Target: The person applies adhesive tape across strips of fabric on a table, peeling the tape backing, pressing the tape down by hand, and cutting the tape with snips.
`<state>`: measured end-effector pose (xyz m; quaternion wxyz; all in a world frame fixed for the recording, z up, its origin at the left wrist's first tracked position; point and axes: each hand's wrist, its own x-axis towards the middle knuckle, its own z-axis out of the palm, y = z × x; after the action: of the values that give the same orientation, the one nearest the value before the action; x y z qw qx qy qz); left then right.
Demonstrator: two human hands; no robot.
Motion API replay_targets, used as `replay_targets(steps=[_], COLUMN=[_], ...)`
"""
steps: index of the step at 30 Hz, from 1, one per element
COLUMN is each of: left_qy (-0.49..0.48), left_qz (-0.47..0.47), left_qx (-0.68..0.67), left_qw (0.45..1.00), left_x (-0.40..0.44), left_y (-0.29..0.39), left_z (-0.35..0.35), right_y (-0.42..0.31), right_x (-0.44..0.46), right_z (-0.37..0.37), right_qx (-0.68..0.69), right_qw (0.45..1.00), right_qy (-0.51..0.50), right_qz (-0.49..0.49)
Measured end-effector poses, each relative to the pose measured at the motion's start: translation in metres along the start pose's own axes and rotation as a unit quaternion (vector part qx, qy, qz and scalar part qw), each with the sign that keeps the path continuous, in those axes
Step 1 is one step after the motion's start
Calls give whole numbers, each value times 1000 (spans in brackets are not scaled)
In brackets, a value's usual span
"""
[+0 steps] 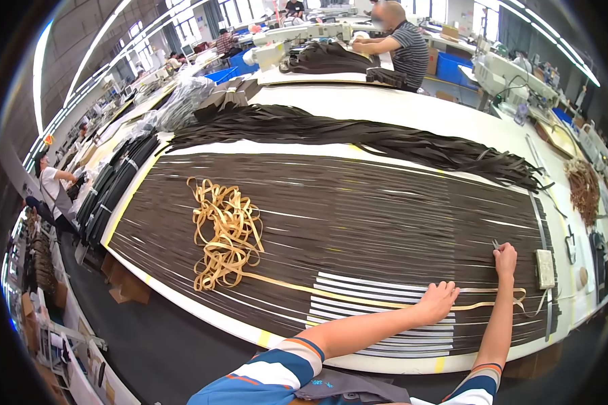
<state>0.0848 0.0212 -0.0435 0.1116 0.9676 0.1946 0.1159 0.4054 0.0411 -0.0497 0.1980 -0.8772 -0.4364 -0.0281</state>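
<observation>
Dark brown strips (284, 202) lie side by side along the long table, with several white strips (385, 332) near its front edge. My left hand (439, 302) rests over these rows, its bent fingers pressed on a tan tape (358, 297). That tape runs left to a tangled heap of tan tape (226, 233) on the brown strips. On the right it forms a loop near the table's end. Farther right, my right hand (505, 260) is closed around small metal snips (496, 244), their tips pointing away from me. Its palm side is hidden.
A long bundle of loose dark strips (331, 131) lies along the far side. A pale block (545, 268) sits at the right end. Dark bundles (111, 179) and clear plastic (186, 101) lie left. Across the table, a person in a striped shirt (410, 54) works near sewing machines.
</observation>
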Motion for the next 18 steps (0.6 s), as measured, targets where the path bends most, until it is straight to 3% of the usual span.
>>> replay_targets(steps=[14, 16, 17, 18], left_qy=[107, 118, 126, 35], left_qz=[13, 12, 11, 2], left_qx=[5, 0, -7, -28], left_qw=[994, 993, 992, 999], left_x=[-6, -5, -7, -6], left_y=[-2, -3, -3, -2], left_z=[10, 12, 14, 5], right_y=[0, 1, 3, -6], right_x=[-4, 1, 6, 2], right_z=[8, 5, 4, -6], right_qx=[-91, 79, 123, 121], right_qw=[990, 980, 962, 964], right_qy=[100, 178, 227, 222], right_qz=[-39, -33, -85, -83])
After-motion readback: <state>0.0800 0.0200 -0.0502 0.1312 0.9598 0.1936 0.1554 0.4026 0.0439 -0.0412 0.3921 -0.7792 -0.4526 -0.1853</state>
